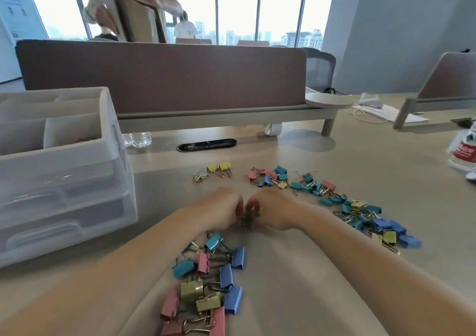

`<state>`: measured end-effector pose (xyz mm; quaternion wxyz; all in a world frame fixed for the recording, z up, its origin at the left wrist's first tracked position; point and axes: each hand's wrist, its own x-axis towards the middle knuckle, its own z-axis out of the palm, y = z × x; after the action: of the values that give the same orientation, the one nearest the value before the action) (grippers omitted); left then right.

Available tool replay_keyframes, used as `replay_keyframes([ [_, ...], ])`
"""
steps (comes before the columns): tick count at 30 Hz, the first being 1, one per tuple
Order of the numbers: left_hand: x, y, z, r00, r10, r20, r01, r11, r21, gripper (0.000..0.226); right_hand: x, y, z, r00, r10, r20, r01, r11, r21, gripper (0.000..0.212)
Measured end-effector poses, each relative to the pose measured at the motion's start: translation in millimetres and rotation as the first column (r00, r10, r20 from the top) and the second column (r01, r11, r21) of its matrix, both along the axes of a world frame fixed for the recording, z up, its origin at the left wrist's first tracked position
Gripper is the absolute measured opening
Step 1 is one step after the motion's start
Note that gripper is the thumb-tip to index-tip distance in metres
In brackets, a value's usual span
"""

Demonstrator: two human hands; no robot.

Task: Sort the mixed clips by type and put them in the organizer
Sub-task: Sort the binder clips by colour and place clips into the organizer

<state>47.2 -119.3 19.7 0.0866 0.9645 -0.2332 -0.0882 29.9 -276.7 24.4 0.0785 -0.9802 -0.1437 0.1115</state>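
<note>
My left hand (219, 210) and my right hand (277, 210) meet at the table's middle, fingers curled around a small heap of metal paper clips (247, 221) between them. A pile of large coloured binder clips (206, 281) lies just in front of the hands. A long scatter of smaller binder clips (342, 204) runs to the right. Three yellow binder clips (216, 171) sit apart, beyond the hands. The translucent white organizer (77, 155) stands at the left, with open top compartments and drawers below; some clips show in one top compartment (86, 138).
A brown desk divider (164, 77) closes off the far side. A black cable slot (206, 145), a clear bottle (136, 139) and a tape roll (272, 129) lie beneath it. A bottle with a red label (463, 152) stands at the right edge. A person stands behind the divider.
</note>
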Motion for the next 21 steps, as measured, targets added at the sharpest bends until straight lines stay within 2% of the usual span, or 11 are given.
replay_keyframes([
  [5,1,-6,-2,1.000,0.009,0.002,-0.009,0.999,0.051,0.016,5,5,-1,1.000,0.016,0.010,-0.016,1.000,0.003,0.027],
  [8,0,-7,-4,1.000,0.025,0.010,-0.026,0.997,0.072,0.015,6,9,-1,0.999,0.035,0.039,-0.033,0.999,-0.039,0.010],
  [11,-1,-8,-4,0.999,0.032,0.021,-0.033,0.996,0.077,0.014,8,12,-3,0.998,0.045,0.051,-0.040,0.995,-0.086,0.013],
  [21,2,4,3,0.999,0.034,0.026,-0.035,0.999,0.027,0.021,15,15,-11,1.000,0.008,0.005,-0.007,0.995,-0.101,0.019],
])
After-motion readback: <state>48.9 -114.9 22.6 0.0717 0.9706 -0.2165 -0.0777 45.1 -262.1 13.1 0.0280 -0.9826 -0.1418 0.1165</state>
